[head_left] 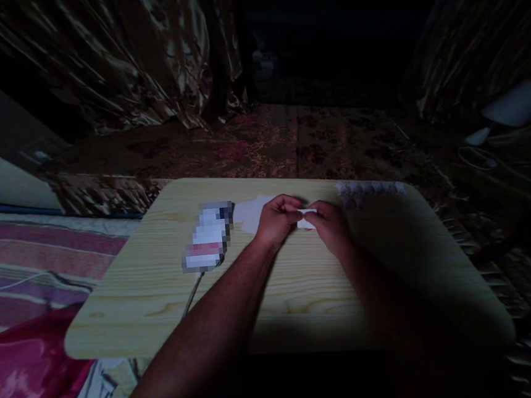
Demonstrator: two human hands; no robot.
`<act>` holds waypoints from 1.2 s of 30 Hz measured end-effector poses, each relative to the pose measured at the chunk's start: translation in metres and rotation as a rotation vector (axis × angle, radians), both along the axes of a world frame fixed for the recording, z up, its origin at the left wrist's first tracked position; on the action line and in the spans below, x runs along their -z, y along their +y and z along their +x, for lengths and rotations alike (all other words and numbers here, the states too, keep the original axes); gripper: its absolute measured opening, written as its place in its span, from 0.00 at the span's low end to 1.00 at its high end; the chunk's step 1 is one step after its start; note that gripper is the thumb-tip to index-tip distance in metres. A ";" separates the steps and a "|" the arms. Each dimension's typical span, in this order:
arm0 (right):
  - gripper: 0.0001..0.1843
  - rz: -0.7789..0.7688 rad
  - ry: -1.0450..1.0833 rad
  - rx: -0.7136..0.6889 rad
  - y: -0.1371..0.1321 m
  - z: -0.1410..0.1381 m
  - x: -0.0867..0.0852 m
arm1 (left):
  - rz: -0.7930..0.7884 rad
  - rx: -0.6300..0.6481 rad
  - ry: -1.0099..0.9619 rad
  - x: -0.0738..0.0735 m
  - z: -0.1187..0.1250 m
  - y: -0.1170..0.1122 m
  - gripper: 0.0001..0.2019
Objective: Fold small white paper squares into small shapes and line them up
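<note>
A small piece of white paper [306,220] is pinched between my two hands over the far middle of the table. My left hand [275,221] is closed, with thumb and fingers on the paper's left side. From the other side my right hand [329,223] grips it, thumb on the near face. How the paper is folded is too small to tell. White paper sheets [248,215] lie flat just left of my left hand, partly covered by it. Beyond my right hand, several small pale folded paper pieces [371,188] sit in rows near the table's far edge.
The light wooden table [130,297] has rounded corners. A phone-like device [207,236], blurred out, lies on its left part with a cable [191,297] running toward me. A striped bed cover [30,269] and shiny red cloth [30,374] are at left. A lamp [517,104] stands right.
</note>
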State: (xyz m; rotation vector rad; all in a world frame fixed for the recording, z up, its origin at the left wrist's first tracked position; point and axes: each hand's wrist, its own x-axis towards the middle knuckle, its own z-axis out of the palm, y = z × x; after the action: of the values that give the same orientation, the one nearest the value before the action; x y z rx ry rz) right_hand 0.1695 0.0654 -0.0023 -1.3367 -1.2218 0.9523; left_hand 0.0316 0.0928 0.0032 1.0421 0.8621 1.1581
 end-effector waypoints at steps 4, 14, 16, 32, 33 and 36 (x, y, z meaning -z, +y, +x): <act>0.09 0.049 -0.080 0.037 0.000 0.002 -0.003 | 0.000 0.022 0.003 0.000 0.002 -0.001 0.14; 0.10 -0.057 0.138 -0.093 0.003 0.005 -0.001 | -0.030 -0.173 -0.060 -0.009 0.002 -0.001 0.13; 0.10 -0.028 0.087 -0.059 0.004 0.007 0.000 | -0.047 -0.129 -0.036 -0.009 0.002 0.000 0.13; 0.13 0.082 -0.159 0.157 -0.001 0.014 -0.019 | -0.073 -0.027 0.021 -0.002 -0.002 0.001 0.14; 0.12 0.096 -0.184 0.161 -0.002 0.014 -0.018 | -0.077 -0.038 0.016 -0.002 -0.002 0.001 0.14; 0.11 0.133 -0.231 0.152 -0.002 0.011 -0.013 | -0.086 -0.055 0.005 -0.002 -0.001 0.000 0.14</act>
State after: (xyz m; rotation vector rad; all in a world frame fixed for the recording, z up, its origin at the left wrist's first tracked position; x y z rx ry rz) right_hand 0.1806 0.0639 0.0104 -1.4390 -1.3121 0.6113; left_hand 0.0304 0.0932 0.0050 0.9568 0.9411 1.1550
